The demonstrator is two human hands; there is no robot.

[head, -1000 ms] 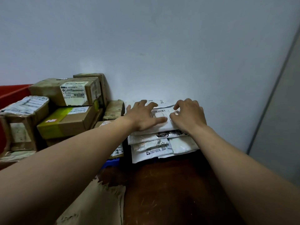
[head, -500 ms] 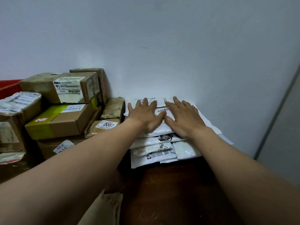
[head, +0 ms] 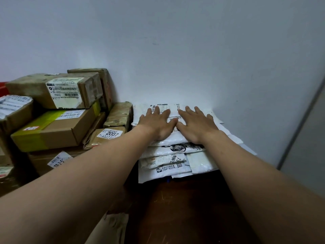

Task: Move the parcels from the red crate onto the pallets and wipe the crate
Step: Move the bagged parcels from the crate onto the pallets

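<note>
A stack of white mailer bags [head: 168, 155] lies against the wall. My left hand [head: 156, 123] and my right hand [head: 197, 125] rest flat, palms down and fingers spread, side by side on the top white parcel [head: 165, 110]. Neither hand grips anything. A sliver of the red crate [head: 2, 86] shows at the far left edge behind the boxes. A bit of blue pallet [head: 168, 180] peeks out under the mailers.
Several brown cardboard boxes [head: 52, 131] are piled to the left, one labelled 2007 [head: 109, 135]. Brown paper [head: 112, 224] lies near the bottom. The dark reddish floor [head: 184, 208] lies in front, a grey wall behind, and a grey door frame [head: 302, 124] at right.
My right hand's fingers have gone from curled to flat, and both hands now press flat on the top mailer. The view has shifted slightly left and down.
</note>
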